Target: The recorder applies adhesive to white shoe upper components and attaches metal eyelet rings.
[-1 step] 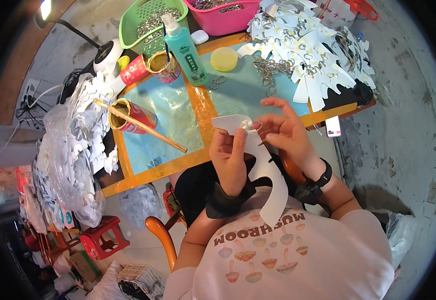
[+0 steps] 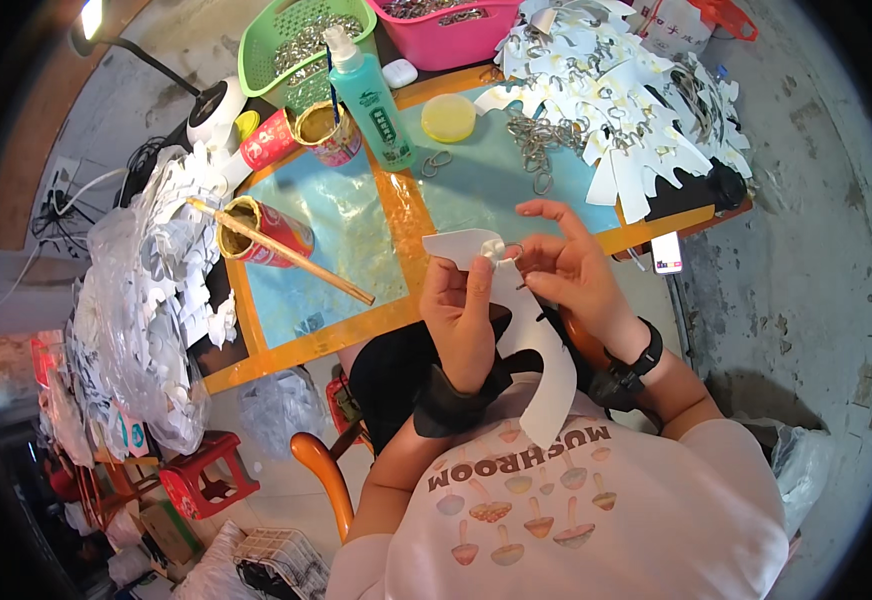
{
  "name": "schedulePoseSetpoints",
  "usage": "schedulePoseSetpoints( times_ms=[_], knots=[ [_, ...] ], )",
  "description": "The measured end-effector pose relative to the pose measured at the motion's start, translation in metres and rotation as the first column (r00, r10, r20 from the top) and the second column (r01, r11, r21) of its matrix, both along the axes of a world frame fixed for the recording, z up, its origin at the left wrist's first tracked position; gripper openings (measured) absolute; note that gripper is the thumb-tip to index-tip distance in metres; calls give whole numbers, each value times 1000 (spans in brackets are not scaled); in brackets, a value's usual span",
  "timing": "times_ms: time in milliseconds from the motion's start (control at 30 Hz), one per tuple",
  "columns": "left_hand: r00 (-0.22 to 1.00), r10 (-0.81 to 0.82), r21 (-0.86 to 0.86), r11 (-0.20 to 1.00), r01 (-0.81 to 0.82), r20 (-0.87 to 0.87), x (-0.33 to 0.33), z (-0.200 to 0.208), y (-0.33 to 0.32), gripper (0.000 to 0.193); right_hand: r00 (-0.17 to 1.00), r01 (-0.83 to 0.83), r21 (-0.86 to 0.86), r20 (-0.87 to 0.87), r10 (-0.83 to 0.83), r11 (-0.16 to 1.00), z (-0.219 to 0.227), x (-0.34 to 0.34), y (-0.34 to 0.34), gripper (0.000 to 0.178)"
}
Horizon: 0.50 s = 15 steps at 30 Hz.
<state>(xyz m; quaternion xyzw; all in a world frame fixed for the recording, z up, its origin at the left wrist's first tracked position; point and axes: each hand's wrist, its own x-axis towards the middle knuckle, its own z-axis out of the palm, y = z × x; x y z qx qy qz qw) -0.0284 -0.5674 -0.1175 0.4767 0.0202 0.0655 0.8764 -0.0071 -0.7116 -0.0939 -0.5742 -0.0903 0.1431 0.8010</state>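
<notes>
In my left hand (image 2: 459, 318) is a curved white strap (image 2: 544, 375), pinched under the thumb near its top end. A small white folded loop (image 2: 494, 248) sits there, with a metal ring (image 2: 514, 250) beside it. The strap's long tail hangs down toward my shirt, and small dark marks show along its edge. My right hand (image 2: 576, 270) is at the ring, one fingertip touching or nearly touching it. Its thumb is apart below and another finger is raised above.
An open glue-smeared can (image 2: 281, 238) with a wooden-handled brush (image 2: 296, 262) stands at left. Behind are a green spray bottle (image 2: 374, 110), a yellow-lidded tub (image 2: 448, 118) and loose metal rings (image 2: 536, 140). White straps with rings (image 2: 616, 110) pile up at right, white pieces (image 2: 171, 240) at left.
The fingers of my right hand have shifted slightly at the ring. The strap's tail has moved a little; the left hand's hold is unchanged.
</notes>
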Motion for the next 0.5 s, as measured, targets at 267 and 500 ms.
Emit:
schedulePoseSetpoints(
  times_ms=[267, 500],
  knots=[
    [999, 21, 15, 1000, -22, 27, -10, -14, -8, 21, 999, 23, -58, -33, -25, 998, -4, -2, 9, 57],
    [993, -115, 165, 979, 119, -36, -4, -8, 9, 15, 1000, 1, -101, 29, 2, 995, 0, -4, 7, 64]
  ],
)
